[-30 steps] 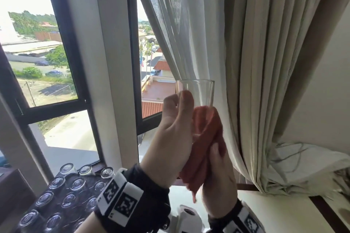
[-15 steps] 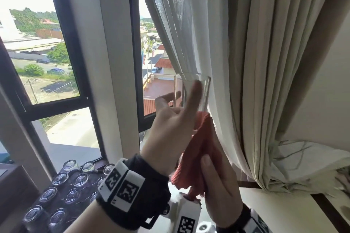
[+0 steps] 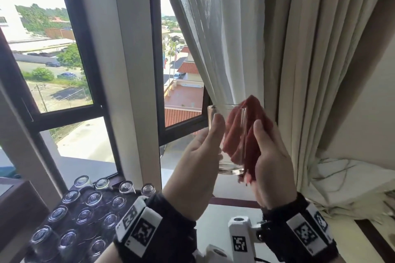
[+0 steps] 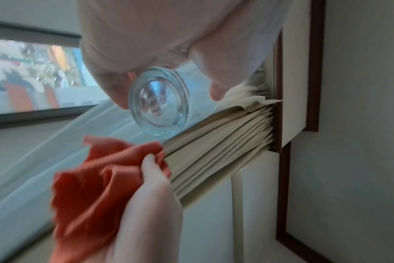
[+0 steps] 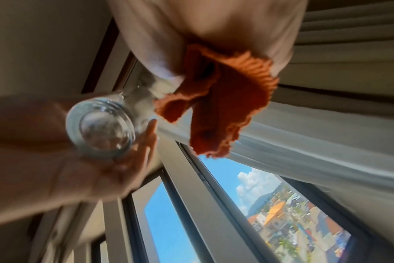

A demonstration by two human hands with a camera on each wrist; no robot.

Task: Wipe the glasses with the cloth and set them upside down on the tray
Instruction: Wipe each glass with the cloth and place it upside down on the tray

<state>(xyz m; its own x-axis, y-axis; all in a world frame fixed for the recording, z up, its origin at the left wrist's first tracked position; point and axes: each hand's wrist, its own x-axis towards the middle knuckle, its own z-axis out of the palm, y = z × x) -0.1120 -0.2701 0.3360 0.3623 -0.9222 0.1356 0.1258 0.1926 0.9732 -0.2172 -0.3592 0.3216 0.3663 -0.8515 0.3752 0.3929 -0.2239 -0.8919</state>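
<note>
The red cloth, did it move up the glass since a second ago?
Yes. The red cloth climbed from the lower part of the glass to its rim, between the right hand and the glass.

At frame centre, a clear glass [image 4: 159, 103] shows its thick base, gripped by the left hand [image 4: 169, 35] from above. Lower left, the right hand [image 4: 146, 204] clutches a red cloth [image 4: 90, 178].

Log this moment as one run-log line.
step: wiping | left hand: holds glass upright | right hand: presses red cloth to glass | tray: upturned glasses
</note>
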